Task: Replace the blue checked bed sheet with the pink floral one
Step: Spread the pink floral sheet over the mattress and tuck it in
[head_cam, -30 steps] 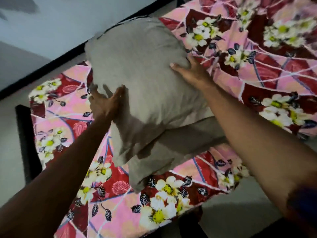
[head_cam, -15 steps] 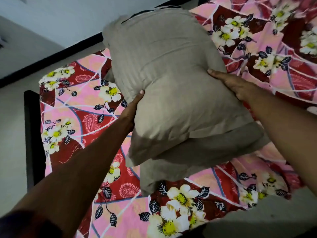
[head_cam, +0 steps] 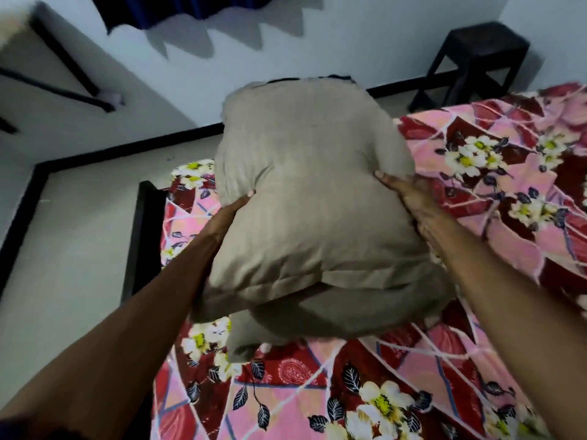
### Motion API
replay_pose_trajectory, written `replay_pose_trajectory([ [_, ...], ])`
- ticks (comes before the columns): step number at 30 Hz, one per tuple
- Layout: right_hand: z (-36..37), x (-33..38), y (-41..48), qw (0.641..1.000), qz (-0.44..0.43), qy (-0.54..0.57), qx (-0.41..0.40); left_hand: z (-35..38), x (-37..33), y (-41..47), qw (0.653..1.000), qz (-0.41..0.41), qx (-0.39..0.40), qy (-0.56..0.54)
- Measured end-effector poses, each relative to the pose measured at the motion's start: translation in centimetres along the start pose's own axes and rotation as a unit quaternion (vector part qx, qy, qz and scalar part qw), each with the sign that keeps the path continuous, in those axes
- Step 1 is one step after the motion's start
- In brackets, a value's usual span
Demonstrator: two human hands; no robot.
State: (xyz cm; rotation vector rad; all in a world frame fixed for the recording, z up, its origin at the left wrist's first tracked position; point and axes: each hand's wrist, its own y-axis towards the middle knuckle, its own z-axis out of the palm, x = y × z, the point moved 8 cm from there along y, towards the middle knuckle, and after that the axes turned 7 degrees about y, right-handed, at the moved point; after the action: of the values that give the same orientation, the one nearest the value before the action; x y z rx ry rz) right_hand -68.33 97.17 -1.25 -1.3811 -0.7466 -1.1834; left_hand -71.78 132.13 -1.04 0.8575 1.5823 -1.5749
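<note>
- While our left hand (head_cam: 235,210) is clasping the pillow (head_cam: 313,192), thumb forward, our right hand (head_cam: 410,198) is pressing it flat-fingered.
- A stool (head_cam: 480,54) is standing beyond the floral sheet (head_cam: 498,239).

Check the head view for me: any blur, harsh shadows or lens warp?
Head view: wide-angle warp bends the black skirting; motion blur smears the top-left corner; the dark curtain throws a jagged shadow on the wall; grey pillows, left hand and right hand read fairly sharp.
</note>
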Motion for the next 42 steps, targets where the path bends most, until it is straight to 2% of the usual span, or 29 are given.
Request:
replay_pose_trajectory([
  [4,8.5,-2.8,-3.4,0.998,0.008,0.052,0.025,-7.8,-2.6,-4.7,0.996,0.036,-0.05,0.066],
  [8,16.0,-9.8,-6.6,0.995,0.054,0.037,0.076,-17.7,2.1,-5.7,0.991,-0.02,-0.114,0.068],
  [11,18.0,-18.3,-7.9,0.983,0.15,-0.004,0.109,-23.4,10.3,-5.4,0.986,-0.089,-0.127,0.058],
  [13,18.6,-22.7,-8.8,0.972,0.182,-0.026,0.144,-26.0,15.2,-5.3,0.979,-0.124,-0.147,0.065],
  [16,18.7,-24.2,-9.4,0.979,0.152,-0.011,0.138,-29.5,19.5,-3.9,0.971,-0.096,-0.205,0.074],
  [18,18.5,-24.1,-9.5,0.981,0.139,0.001,0.135,-28.3,16.6,-5.0,0.961,-0.052,-0.232,0.142],
  [20,18.3,-24.3,-9.9,0.979,0.139,0.004,0.147,-27.0,12.7,-6.0,0.922,0.037,-0.277,0.268],
  [21,18.0,-24.1,-10.0,0.98,0.137,-0.002,0.145,-25.7,10.3,-6.5,0.882,0.096,-0.301,0.349],
  [23,17.6,-23.7,-10.3,0.98,0.134,-0.007,0.144,-21.8,6.4,-7.9,0.778,0.217,-0.333,0.487],
  [25,17.2,-23.6,-10.6,0.978,0.132,-0.021,0.162,-16.2,5.5,-7.7,0.727,0.319,-0.268,0.546],
  [27,15.8,-23.6,-11.4,0.973,0.145,-0.057,0.17,-9.5,6.7,-7.1,0.692,0.363,-0.183,0.597],
  [28,14.6,-23.6,-11.4,0.973,0.132,-0.106,0.157,-6.6,7.3,-6.8,0.673,0.379,-0.154,0.616],
  [30,11.0,-23.1,-10.8,0.966,0.047,-0.233,0.102,-0.1,8.5,-6.3,0.652,0.409,-0.079,0.633],
  [33,3.5,-22.4,-9.9,0.936,-0.083,-0.341,0.017,9.7,11.9,-4.8,0.642,0.378,0.052,0.665],
  [35,-1.7,-22.1,-9.8,0.907,-0.127,-0.4,-0.013,14.7,15.3,-3.4,0.632,0.331,0.119,0.69],
  [37,-6.3,-22.5,-9.8,0.864,-0.159,-0.477,-0.03,18.6,18.9,-2.0,0.604,0.305,0.166,0.717],
  [39,-11.9,-23.7,-9.6,0.827,-0.15,-0.538,-0.063,22.9,21.7,-1.1,0.593,0.298,0.188,0.724],
  [42,-19.9,-25.1,-10.5,0.788,-0.127,-0.593,-0.108,28.9,24.9,-0.6,0.598,0.286,0.203,0.721],
])
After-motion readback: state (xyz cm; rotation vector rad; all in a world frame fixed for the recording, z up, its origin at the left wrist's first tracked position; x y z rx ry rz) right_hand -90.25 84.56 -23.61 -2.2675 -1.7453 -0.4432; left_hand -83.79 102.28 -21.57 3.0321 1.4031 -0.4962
